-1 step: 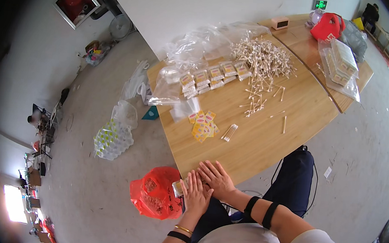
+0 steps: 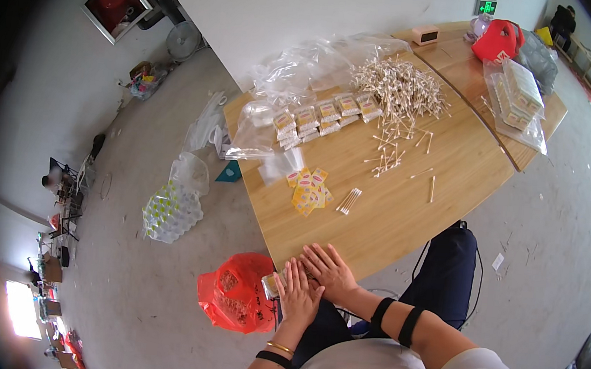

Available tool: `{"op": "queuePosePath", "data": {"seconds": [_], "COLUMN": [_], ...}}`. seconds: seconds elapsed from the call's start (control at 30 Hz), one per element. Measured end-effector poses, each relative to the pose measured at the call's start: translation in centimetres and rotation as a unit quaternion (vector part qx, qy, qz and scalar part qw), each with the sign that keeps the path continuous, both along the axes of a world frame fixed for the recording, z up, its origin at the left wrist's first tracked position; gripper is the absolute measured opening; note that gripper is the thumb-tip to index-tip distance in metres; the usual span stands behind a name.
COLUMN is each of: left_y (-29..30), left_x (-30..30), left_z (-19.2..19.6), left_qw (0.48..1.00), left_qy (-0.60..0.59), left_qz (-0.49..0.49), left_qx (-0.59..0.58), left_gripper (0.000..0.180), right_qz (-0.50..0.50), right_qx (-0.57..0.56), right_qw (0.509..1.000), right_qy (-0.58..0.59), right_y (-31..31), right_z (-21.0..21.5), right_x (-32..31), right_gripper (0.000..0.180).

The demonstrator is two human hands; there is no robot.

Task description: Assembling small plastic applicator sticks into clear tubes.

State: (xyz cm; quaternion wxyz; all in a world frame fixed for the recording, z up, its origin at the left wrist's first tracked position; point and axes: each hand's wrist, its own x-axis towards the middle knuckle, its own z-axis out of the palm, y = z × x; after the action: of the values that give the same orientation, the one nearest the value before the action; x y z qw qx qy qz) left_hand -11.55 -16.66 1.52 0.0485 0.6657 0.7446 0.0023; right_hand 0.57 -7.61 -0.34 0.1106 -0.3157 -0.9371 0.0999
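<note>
My left hand (image 2: 298,298) and my right hand (image 2: 330,273) lie side by side at the near corner of the wooden table (image 2: 390,228), fingers stretched out flat. A small clear pack (image 2: 270,286) with pale contents pokes out beside my left hand; what lies under my palms is hidden. Beyond my fingers is a small bundle of cotton swabs (image 2: 349,200). To its left, yellow-and-white printed cards (image 2: 309,191) are spread in a loose pile. One single swab (image 2: 432,189) rests farther right.
A big heap of cotton swabs (image 2: 406,89) covers the far side. Filled packs (image 2: 326,115) stand in rows beside clear plastic bags (image 2: 291,72). Bagged packs (image 2: 520,95) and a red bag (image 2: 499,42) sit at the far right. An open red plastic bag (image 2: 237,292) stands left of my legs.
</note>
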Motion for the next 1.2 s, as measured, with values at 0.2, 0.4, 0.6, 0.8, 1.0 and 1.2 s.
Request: {"op": "queuePosePath", "data": {"seconds": [0.2,0.4,0.6,0.8,1.0,1.2], "left_y": [-1.2,-0.8,-1.0,-1.0,-2.8,0.6], "left_x": [0.6,0.5,0.1,-1.2,-7.8,-6.3], "left_z": [-0.7,-0.2,-0.9,0.4,-5.9,-5.1], "left_qw": [1.0,0.999,0.999,0.991,0.87,0.676], "left_qy": [-0.018,-0.024,-0.03,-0.088,-0.237,-0.548], "left_qz": [0.025,0.025,0.031,0.066,0.316,0.461], "left_qx": [-0.001,0.001,0.011,0.074,0.296,0.173], "left_gripper": [0.088,0.086,0.088,0.082,0.06,0.06], "right_qz": [0.007,0.018,0.021,0.008,0.012,-0.01], "right_qx": [0.025,0.032,0.037,0.006,0.007,0.002], "right_qw": [0.999,0.996,0.997,1.0,1.0,1.0], "right_qy": [-0.042,-0.08,-0.063,-0.026,-0.023,-0.029], "right_y": [0.1,0.2,0.2,0.3,-0.2,0.1], "right_z": [0.2,0.5,0.4,0.4,0.9,0.4], "right_x": [0.3,0.4,0.1,0.6,-0.1,0.7], "right_gripper": [0.069,0.071,0.072,0.074,0.073,0.074]}}
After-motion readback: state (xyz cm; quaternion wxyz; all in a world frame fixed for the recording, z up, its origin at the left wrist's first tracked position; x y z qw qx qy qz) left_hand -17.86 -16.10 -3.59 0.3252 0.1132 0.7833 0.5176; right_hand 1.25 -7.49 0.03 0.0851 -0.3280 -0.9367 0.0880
